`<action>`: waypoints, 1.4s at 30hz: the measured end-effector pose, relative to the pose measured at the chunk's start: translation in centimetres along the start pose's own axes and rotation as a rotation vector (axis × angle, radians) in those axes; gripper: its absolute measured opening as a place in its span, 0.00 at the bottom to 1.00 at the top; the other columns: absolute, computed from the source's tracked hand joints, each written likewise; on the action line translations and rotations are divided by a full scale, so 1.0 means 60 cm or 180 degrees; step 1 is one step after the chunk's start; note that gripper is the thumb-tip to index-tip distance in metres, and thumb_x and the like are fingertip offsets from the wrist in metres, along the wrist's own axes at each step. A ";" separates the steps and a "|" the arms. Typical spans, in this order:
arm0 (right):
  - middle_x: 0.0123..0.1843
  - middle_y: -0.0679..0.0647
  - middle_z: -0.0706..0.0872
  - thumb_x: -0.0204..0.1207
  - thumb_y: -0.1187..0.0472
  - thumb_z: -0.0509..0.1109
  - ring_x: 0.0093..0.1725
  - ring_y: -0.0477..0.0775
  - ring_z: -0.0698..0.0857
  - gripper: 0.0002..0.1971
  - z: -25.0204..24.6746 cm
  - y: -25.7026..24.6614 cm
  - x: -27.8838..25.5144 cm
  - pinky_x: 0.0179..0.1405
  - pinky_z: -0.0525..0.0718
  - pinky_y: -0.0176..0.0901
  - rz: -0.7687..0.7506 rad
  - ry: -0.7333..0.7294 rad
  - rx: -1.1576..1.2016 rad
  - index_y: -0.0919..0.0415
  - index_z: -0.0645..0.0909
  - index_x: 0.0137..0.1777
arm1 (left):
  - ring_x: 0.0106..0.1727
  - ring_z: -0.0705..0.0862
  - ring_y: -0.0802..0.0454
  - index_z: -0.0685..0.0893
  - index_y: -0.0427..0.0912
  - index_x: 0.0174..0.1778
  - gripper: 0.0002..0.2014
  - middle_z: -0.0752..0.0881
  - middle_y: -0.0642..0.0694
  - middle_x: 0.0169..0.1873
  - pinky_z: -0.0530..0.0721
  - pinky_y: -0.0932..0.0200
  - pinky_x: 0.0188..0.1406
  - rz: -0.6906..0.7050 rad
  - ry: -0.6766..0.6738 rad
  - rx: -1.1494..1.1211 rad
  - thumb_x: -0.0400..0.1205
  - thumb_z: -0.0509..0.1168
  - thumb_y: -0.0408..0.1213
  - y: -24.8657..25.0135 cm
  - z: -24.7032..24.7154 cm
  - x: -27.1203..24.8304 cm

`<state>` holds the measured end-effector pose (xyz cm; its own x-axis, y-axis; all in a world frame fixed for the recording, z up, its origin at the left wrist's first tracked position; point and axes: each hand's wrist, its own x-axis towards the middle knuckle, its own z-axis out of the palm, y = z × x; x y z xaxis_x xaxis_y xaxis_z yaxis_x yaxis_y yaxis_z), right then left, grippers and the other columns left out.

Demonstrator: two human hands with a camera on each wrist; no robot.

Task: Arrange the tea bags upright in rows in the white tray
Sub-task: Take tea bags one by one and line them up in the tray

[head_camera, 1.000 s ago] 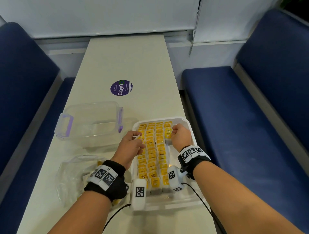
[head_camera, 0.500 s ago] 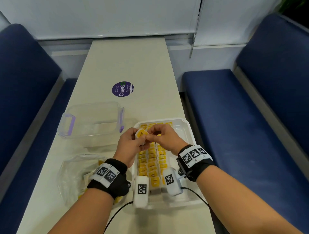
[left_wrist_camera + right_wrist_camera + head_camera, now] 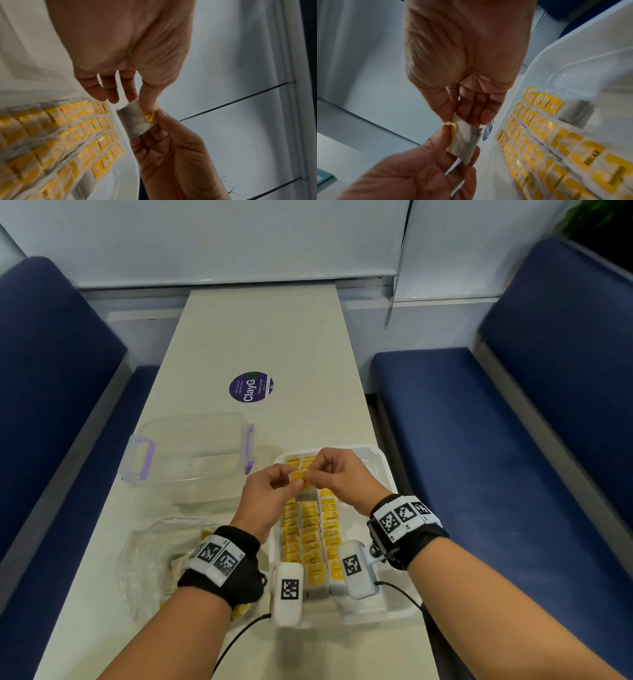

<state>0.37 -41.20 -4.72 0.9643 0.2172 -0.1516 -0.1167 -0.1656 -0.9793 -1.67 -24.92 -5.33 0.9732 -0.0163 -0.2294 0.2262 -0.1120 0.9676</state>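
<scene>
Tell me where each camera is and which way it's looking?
Head: worn on the head, looking down at the white plastic tray of yellow-tagged tea bags; both forearms and hands show.
Left wrist: looks along the left hand at the single grey tea bag pinched over the tray.
Right wrist: looks along the right hand at that bag; the round purple sticker peeks behind.
Shared: both wrist views show both hands pinching that one bag.

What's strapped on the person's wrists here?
Bare forearms, no sleeves. Each wrist wears a black fabric wrist strap topped with white blocks printed with black square fiducial markers. A white boxy wrist camera hangs inside each wrist, trailing a thin black cable.
</scene>
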 end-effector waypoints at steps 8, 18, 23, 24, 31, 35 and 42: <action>0.28 0.51 0.78 0.71 0.78 0.73 0.28 0.45 0.80 0.16 -0.002 0.009 -0.007 0.39 0.86 0.48 -0.0305 0.0080 -0.0178 0.58 0.73 0.39 | 0.25 0.78 0.64 0.87 0.36 0.35 0.07 0.83 0.54 0.23 0.77 0.72 0.30 0.0125 0.0095 -0.0211 0.79 0.72 0.27 0.004 0.011 0.000; 0.36 0.59 0.86 0.71 0.75 0.74 0.38 0.56 0.88 0.13 -0.007 0.024 0.002 0.45 0.89 0.47 -0.0221 0.0396 -0.0100 0.56 0.81 0.37 | 0.41 0.87 0.52 0.89 0.41 0.42 0.03 0.90 0.44 0.37 0.85 0.60 0.48 0.0016 0.0114 -0.0027 0.77 0.76 0.33 -0.005 0.010 0.009; 0.32 0.47 0.79 0.72 0.73 0.72 0.34 0.45 0.78 0.11 -0.040 0.071 0.013 0.44 0.81 0.42 0.0495 0.1205 -0.0624 0.55 0.81 0.37 | 0.56 0.87 0.44 0.87 0.45 0.46 0.05 0.89 0.42 0.47 0.84 0.54 0.56 -0.0323 0.0336 0.0462 0.78 0.75 0.32 -0.032 -0.005 0.016; 0.32 0.47 0.78 0.72 0.72 0.72 0.36 0.46 0.78 0.11 -0.047 0.082 0.012 0.45 0.80 0.41 0.0667 0.1259 -0.0797 0.54 0.80 0.37 | 0.60 0.85 0.44 0.86 0.45 0.47 0.06 0.87 0.43 0.49 0.83 0.51 0.60 -0.0418 0.0339 0.0631 0.77 0.75 0.32 -0.037 -0.008 0.016; 0.49 0.53 0.87 0.72 0.71 0.71 0.51 0.54 0.85 0.08 -0.050 0.119 0.015 0.55 0.85 0.46 0.1218 0.1001 -0.1479 0.57 0.84 0.41 | 0.45 0.80 0.52 0.77 0.42 0.70 0.24 0.75 0.39 0.66 0.80 0.53 0.54 -0.0835 0.0083 0.1410 0.78 0.73 0.34 -0.043 -0.009 0.015; 0.50 0.54 0.87 0.71 0.70 0.73 0.50 0.55 0.86 0.09 -0.048 0.122 0.020 0.49 0.84 0.43 0.1305 0.0860 -0.1694 0.55 0.81 0.40 | 0.64 0.80 0.39 0.69 0.40 0.78 0.30 0.71 0.34 0.74 0.82 0.47 0.61 -0.1012 0.0055 0.1674 0.79 0.68 0.31 -0.045 -0.015 0.023; 0.52 0.53 0.87 0.73 0.66 0.75 0.51 0.53 0.85 0.07 -0.046 0.126 0.019 0.48 0.81 0.38 0.1288 0.0870 -0.1925 0.57 0.84 0.48 | 0.71 0.77 0.37 0.70 0.31 0.79 0.28 0.77 0.32 0.71 0.77 0.51 0.65 -0.1114 0.0003 0.1840 0.80 0.57 0.20 -0.054 -0.019 0.029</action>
<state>1.26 -44.84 -11.95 0.9078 -0.2042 -0.3663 -0.3980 -0.6947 -0.5992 -0.68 -23.47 -8.73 0.8468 0.1186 -0.5186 0.4697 -0.6243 0.6242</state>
